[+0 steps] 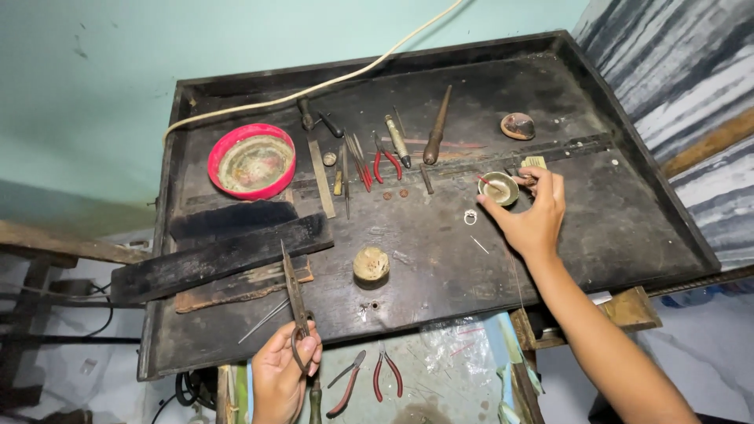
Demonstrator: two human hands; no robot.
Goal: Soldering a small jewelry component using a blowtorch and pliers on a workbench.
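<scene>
My fingers (pixel 302 345) on the left hand (pixel 284 369) are clenched around the looped handles of a pair of dark metal shears (pixel 295 302), whose long blades point up and away from me over the near edge of the counter (pixel 440 259). A thin metal rod (pixel 263 322) lies slanted just beside the shears, on their left. My right hand (pixel 532 212) reaches far across the counter; its fingers are spread loosely and touch the rim of a small round bowl (pixel 498 188) with a red stick leaning inside it. I cannot tell whether they actually grip the bowl or only rest against it.

Just beside that bowl, on the near left, lies a small silver ring (pixel 470 217). Closer to me, near the middle of the counter, sits a round wooden block (pixel 371 264). At the far left stands a red bowl (pixel 252 161) with a pale worn inside, and below it a long black slab (pixel 220 255) lies across the counter's left edge. Between the red bowl and my right hand a row of tools is laid out: a flat file (pixel 320 177), red-handled pliers (pixel 387 161) and a wooden-handled tool (pixel 437 126). A small domed object (pixel 517 126) sits at the far right. A cream cable (pixel 314 85) crosses the far rim. Below the counter's near edge, two more pliers (pixel 369 381) rest on a lower shelf.
</scene>
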